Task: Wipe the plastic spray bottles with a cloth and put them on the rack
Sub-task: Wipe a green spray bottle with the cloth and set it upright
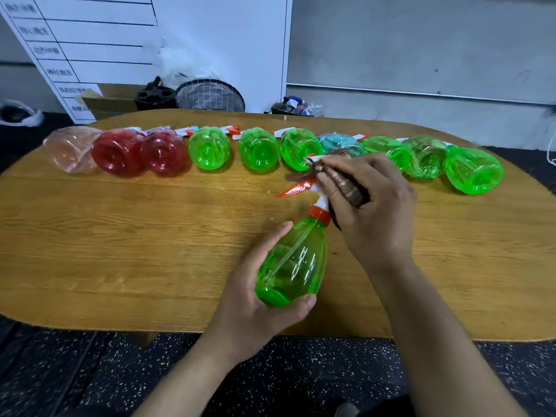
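A: How many bottles, from the head view?

B: Ten lie in a row on the table (120, 236): one pale pink bottle (72, 149), two red, six green, one bluish, half hidden. An eleventh, the green spray bottle (293, 263), is gripped by the left hand (255, 302).

A: The right hand (370, 206)?

B: Pinching a brown cloth (346, 188) against the nozzle; the cloth is mostly covered.

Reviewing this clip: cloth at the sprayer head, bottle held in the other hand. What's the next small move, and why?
Probably draw the brown cloth down from the sprayer head onto the green bottle body. The right hand pinches the cloth at the white trigger top, while the left hand grips the base, so the body looks not yet reached. No rack is visible.
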`<state>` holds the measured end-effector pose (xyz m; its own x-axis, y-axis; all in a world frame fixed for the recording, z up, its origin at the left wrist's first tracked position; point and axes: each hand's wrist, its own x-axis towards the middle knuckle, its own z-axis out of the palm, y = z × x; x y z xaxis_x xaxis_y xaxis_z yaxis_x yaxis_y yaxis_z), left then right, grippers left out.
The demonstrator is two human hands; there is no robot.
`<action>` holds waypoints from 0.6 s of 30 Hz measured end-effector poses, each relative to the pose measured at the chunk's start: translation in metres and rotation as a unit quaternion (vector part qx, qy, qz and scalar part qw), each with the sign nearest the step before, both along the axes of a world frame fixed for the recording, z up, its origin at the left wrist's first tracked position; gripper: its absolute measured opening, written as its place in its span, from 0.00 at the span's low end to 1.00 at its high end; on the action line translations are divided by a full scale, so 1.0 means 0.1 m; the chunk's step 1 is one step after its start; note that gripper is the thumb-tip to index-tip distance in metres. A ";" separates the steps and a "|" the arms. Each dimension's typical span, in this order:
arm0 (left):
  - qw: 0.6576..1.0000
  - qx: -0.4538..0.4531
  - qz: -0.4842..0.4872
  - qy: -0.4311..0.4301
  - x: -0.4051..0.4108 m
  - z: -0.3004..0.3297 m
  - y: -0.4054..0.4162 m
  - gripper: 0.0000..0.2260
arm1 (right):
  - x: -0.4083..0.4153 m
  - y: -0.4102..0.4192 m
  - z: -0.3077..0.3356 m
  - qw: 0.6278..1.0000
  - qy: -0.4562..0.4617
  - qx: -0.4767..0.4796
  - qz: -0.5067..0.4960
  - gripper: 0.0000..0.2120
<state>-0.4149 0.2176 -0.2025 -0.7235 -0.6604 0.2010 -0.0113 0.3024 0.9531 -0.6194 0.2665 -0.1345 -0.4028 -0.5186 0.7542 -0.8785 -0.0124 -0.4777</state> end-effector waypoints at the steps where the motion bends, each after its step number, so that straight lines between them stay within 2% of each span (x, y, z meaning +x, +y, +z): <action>1: 1.000 0.003 0.002 0.002 0.00 0.00 0.00 0.41 | 0.04 -0.01 -0.01 1.000 0.018 0.015 0.010 0.13; 4: 1.000 0.028 -0.002 0.013 0.00 0.00 0.00 0.40 | 0.16 -0.06 -0.03 0.991 0.088 0.064 0.083 0.13; 6: 1.000 0.027 -0.006 0.014 0.00 0.00 0.00 0.40 | 0.17 -0.06 -0.02 0.988 0.104 0.067 0.093 0.12; 11: 1.000 0.001 -0.010 0.006 0.01 0.00 0.00 0.40 | 0.03 0.01 0.01 0.999 0.023 0.009 -0.029 0.14; 16: 0.999 0.041 -0.012 0.022 0.01 -0.02 -0.02 0.41 | 0.00 0.01 -0.02 0.989 0.035 0.082 0.120 0.13; 18: 0.999 0.041 -0.008 0.024 0.00 -0.01 -0.02 0.41 | -0.02 0.00 -0.03 0.992 0.030 0.075 0.093 0.13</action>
<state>-0.4148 0.2151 -0.2031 -0.7252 -0.6644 0.1809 0.0385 0.2231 0.9740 -0.6216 0.2664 -0.1373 -0.2463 -0.6874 0.6832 -0.8945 -0.1103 -0.4333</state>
